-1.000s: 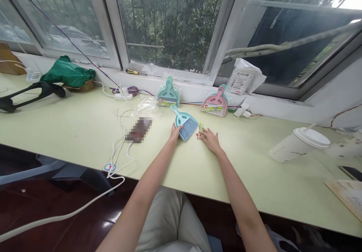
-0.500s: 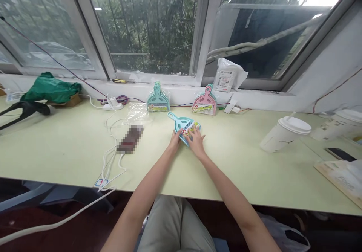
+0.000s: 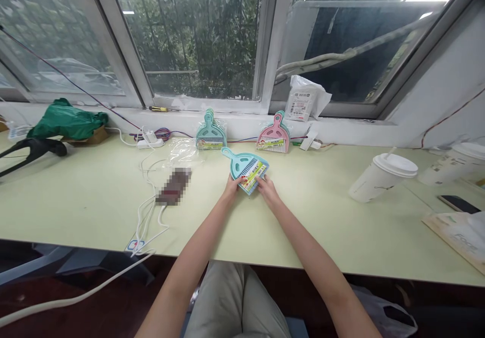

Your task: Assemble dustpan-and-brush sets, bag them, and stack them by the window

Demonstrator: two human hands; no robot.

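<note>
A small teal hand brush (image 3: 242, 164) with blue bristles lies on the pale green table (image 3: 303, 216), handle pointing far-left. A colourful paper label (image 3: 252, 171) lies across its bristles. My left hand (image 3: 232, 187) grips the brush's near-left edge. My right hand (image 3: 266, 186) pinches the label and the bristles at the near-right edge. Both arms reach forward from the table's front edge.
A packaged teal brush set (image 3: 210, 134) and a pink one (image 3: 273, 137) lean on the window ledge. An empty clear bag (image 3: 183, 151), white cables (image 3: 149, 196) and a blurred dark object (image 3: 173, 186) lie left. Two lidded cups (image 3: 382, 176) stand right, a green bag (image 3: 66, 119) far left.
My right hand carried the label from the table onto the brush bristles and now holds it there. My left hand stayed on the brush. The view shifted left and slightly up.
</note>
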